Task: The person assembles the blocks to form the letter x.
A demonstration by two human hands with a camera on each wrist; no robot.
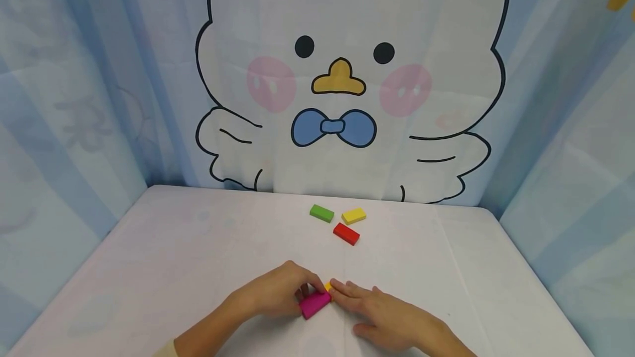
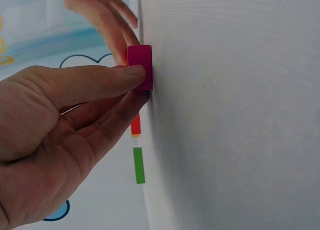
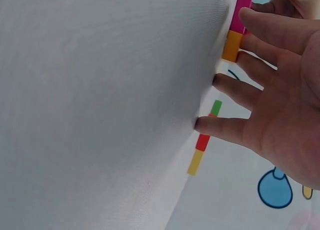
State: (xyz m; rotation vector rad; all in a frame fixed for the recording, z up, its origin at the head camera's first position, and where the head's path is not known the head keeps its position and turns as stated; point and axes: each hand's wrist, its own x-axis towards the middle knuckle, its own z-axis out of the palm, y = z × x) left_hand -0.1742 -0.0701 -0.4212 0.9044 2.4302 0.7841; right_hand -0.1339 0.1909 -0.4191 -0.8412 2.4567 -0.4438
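Observation:
My left hand (image 1: pixel 278 292) pinches a magenta rectangular block (image 1: pixel 315 306) that lies on the white tabletop. In the left wrist view the thumb presses the end of this magenta block (image 2: pixel 140 64). Right against it is an orange block (image 3: pixel 231 47), mostly covered by fingers in the head view. The right hand (image 1: pixel 387 315) lies palm down with its fingers extended, fingertips touching the orange block. Its other fingertips rest on the cloth in the right wrist view.
Farther back on the table (image 1: pixel 198 247) lie a green block (image 1: pixel 322 213), a yellow block (image 1: pixel 354 216) and a red block (image 1: pixel 346 233), close together. Behind the table hangs a curtain (image 1: pixel 337 169) with a cartoon bird; more curtains stand at both sides.

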